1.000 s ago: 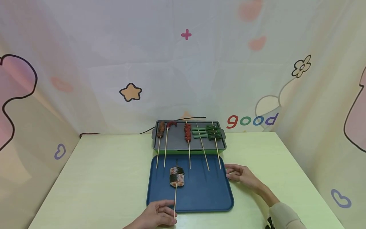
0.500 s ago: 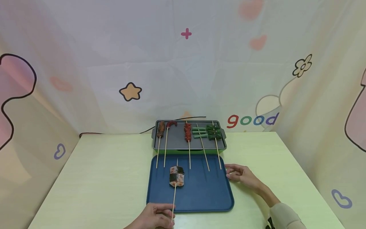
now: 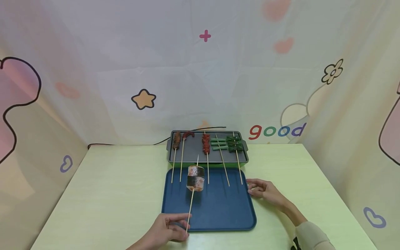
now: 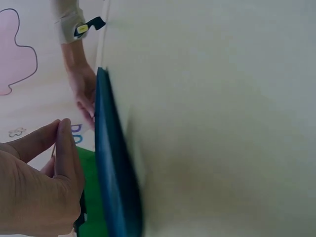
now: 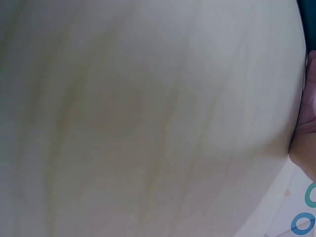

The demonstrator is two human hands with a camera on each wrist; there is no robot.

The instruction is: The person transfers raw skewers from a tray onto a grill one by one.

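Observation:
My left hand pinches the lower end of a bamboo skewer bearing a thick pinkish-white piece of food wrapped in dark bands. The skewered food hangs above the blue tray, its tip reaching toward the grill pan. In the left wrist view the thumb and fingers of the left hand meet at their tips. My right hand rests on the table against the tray's right edge, fingers loosely bent. Only a sliver of the right hand shows in the right wrist view.
Behind the tray stands a grey grill pan on a green base. Several skewers lie across it, including a brown one, a red meat one and a leafy green one. A black cord runs behind, along the curtain.
The left hand has raised the banded skewer off the tray and moved it forward toward the grill pan. The right hand stays at the tray's edge.

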